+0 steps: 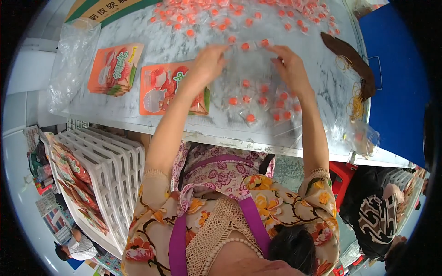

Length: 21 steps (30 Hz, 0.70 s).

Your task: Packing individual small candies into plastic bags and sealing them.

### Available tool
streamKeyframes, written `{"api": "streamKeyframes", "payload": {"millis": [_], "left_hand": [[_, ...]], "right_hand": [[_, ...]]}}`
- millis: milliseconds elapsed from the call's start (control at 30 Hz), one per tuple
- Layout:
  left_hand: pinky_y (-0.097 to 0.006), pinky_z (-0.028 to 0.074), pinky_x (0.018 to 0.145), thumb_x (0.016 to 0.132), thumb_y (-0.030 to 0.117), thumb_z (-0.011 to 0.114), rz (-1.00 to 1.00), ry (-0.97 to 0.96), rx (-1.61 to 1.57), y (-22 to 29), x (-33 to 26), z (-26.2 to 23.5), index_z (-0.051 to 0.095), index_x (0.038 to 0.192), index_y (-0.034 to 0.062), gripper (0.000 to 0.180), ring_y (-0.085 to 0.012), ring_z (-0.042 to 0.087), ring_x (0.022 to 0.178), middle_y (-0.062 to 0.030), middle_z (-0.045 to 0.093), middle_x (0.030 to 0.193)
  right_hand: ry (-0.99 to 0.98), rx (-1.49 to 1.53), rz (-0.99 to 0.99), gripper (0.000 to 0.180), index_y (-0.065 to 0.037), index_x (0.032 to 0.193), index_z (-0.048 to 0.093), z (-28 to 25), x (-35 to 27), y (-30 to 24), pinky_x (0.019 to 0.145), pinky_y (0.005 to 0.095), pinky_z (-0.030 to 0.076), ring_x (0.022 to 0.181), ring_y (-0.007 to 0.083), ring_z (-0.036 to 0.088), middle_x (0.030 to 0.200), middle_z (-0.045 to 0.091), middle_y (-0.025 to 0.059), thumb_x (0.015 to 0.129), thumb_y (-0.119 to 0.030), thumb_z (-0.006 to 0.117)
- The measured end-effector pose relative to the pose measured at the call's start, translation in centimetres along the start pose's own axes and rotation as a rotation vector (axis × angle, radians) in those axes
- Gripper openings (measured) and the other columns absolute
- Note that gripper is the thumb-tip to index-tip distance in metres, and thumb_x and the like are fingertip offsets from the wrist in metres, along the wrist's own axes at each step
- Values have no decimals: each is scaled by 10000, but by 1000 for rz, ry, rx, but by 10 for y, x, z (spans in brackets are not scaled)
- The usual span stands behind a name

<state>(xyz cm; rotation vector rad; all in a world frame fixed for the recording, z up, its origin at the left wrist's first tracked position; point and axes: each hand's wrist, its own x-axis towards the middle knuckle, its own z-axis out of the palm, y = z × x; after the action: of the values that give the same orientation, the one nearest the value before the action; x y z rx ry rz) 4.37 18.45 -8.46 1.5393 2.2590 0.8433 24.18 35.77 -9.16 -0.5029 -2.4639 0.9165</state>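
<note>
On the marbled table, my left hand (210, 63) reaches forward, a little blurred, its index finger stretched toward a small clear-wrapped orange-red candy (231, 40). My right hand (291, 68) is opposite, its fingertip at the wrapper of another candy (264, 43); finger and thumb are apart. Between the two fingertips lies one more candy (245, 46). Closer to me is a loose group of wrapped candies (262, 101), partly blurred. An orange printed pouch (154, 94) lies flat beneath my left forearm, which covers part of it.
A stack of similar pouches (113, 69) lies at the left beside clear plastic film (73, 64). Many candies (225, 14) spread across the far side, near a cardboard box (108, 10). On the right are a brown cloth (347, 53), rubber bands (357, 103) and a clear cup (363, 137). White crates (110, 161) stand below left.
</note>
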Motion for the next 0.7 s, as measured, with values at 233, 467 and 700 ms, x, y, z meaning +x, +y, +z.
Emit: {"api": "streamKeyframes", "payload": {"millis": [233, 467, 700], "left_hand": [[-430, 448, 962, 798, 55, 636, -9, 119, 184, -53, 97, -4, 538, 1326, 131, 542, -373, 537, 1123, -219, 520, 1249], [-404, 466, 893, 755, 42, 701, 95, -322, 332, -51, 124, -29, 523, 1350, 173, 636, -277, 553, 1079, -156, 558, 1151], [-401, 491, 903, 616, 54, 824, -37, -453, 97, -55, 117, -47, 506, 1362, 191, 823, -294, 586, 1098, -155, 609, 1213]], "right_hand": [[10, -175, 20, 485, -67, 1253, 585, 30, 41, 42, 788, 332, 508, 862, 240, 611, 1146, 610, 131, 781, -100, 693], [-76, -76, 85, 528, -69, 1266, 574, 33, 43, 27, 814, 325, 510, 867, 229, 617, 1139, 610, 115, 751, -87, 688], [-68, 108, 202, 594, -90, 1274, 587, 16, 30, 34, 779, 298, 498, 798, 171, 589, 1064, 625, 62, 699, -13, 715]]}}
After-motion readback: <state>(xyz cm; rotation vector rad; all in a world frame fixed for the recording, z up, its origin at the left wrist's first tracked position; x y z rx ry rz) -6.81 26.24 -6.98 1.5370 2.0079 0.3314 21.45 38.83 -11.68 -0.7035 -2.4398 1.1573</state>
